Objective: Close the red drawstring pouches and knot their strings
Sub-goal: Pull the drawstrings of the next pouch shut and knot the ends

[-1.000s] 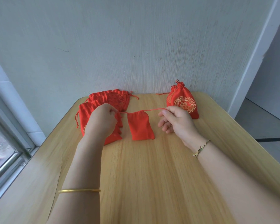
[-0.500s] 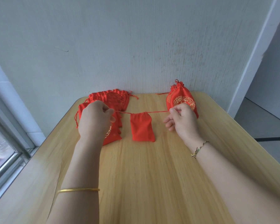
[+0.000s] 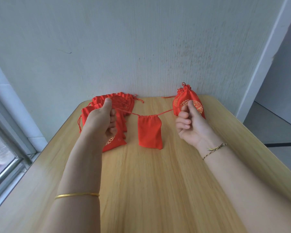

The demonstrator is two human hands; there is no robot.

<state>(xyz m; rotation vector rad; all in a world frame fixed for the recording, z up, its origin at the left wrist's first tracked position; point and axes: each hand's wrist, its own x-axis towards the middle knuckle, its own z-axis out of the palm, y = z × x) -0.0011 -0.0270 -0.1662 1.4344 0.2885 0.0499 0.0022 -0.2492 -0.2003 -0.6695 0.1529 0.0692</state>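
Note:
A plain red drawstring pouch (image 3: 150, 132) hangs between my hands over the wooden table (image 3: 149, 182), its mouth gathered tight. My left hand (image 3: 100, 122) pinches the left string (image 3: 124, 112) and my right hand (image 3: 191, 122) pinches the right string (image 3: 165, 112); both strings run taut and slightly upward from the pouch's mouth. Partly hidden behind my left hand, a pile of flat red pouches (image 3: 119, 105) lies at the back left. A closed, filled pouch with gold embroidery (image 3: 187, 100) stands at the back right, behind my right hand.
The table meets a pale wall (image 3: 141, 47) at the back. A window frame (image 3: 8, 148) runs along the left edge. On the right the table edge drops to a grey floor (image 3: 275, 128) by a doorway.
Both hands have moved apart and risen, pulling the strings taut. The pouch's mouth has drawn shut and the pouch has lifted a little.

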